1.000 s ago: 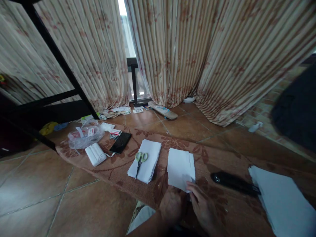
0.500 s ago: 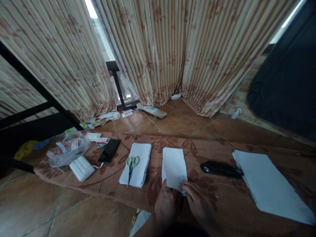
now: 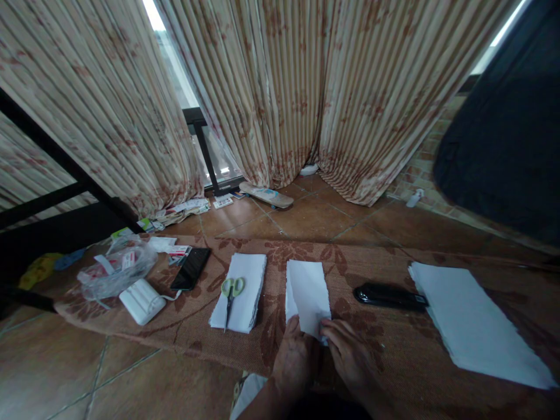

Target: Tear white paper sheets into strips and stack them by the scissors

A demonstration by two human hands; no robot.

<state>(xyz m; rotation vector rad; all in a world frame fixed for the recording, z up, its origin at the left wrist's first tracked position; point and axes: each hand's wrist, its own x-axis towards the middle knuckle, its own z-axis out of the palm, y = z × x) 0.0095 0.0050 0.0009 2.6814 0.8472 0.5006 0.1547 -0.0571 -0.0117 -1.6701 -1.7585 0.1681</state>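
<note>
In front of me a small stack of white paper sheets lies on the cloth-covered surface. Its top sheet is bent up along the near edge. My left hand is closed at the near left corner, fingers curled against the paper. At the near right corner my right hand pinches the sheet's edge between thumb and fingers. To the left, scissors with green handles rest on another stack of paper. A glossy black stapler-like object lies to the right, touching a larger paper stack.
On the left are a black phone, a white power bank with a cable, and a clear plastic bag. Beyond the brown patterned cloth, a skateboard stands on the tiled floor before long curtains.
The top sheet's near part is bent a little more, its fold showing further up the left side. Both hands keep their grip, and my view has shifted slightly.
</note>
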